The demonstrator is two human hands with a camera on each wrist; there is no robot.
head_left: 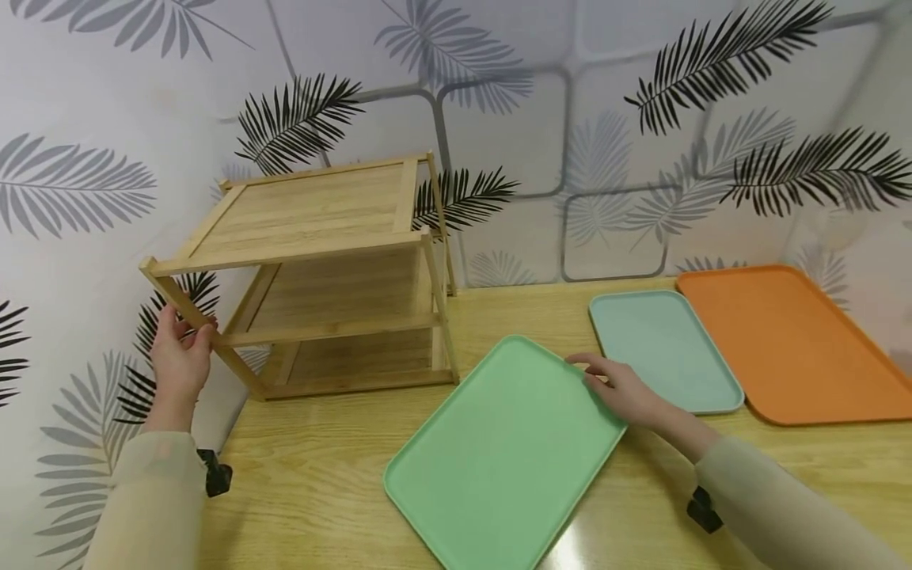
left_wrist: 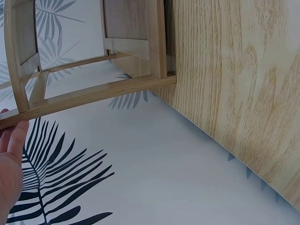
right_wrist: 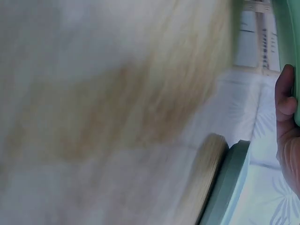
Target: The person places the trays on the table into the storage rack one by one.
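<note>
A three-level wooden shelf rack (head_left: 306,207) stands at the back left. My left hand (head_left: 181,360) grips its front left post, thumb on one side and fingers on the other. In the left wrist view, the fingers (left_wrist: 18,138) lie against that post where the middle shelf meets it. A light green rectangular tray (head_left: 499,459) lies at an angle in front of me, to the right of the rack. Its right edge is held by my right hand (head_left: 623,388); in the right wrist view, curled fingers (right_wrist: 286,103) sit at the tray's rim.
A smaller pale blue tray (head_left: 666,348) lies on the wooden table (head_left: 306,475) just beyond my right hand. Beside it, a large orange tray (head_left: 798,348) reaches to the right edge of the view. Behind everything is a leaf-patterned backdrop (head_left: 499,229).
</note>
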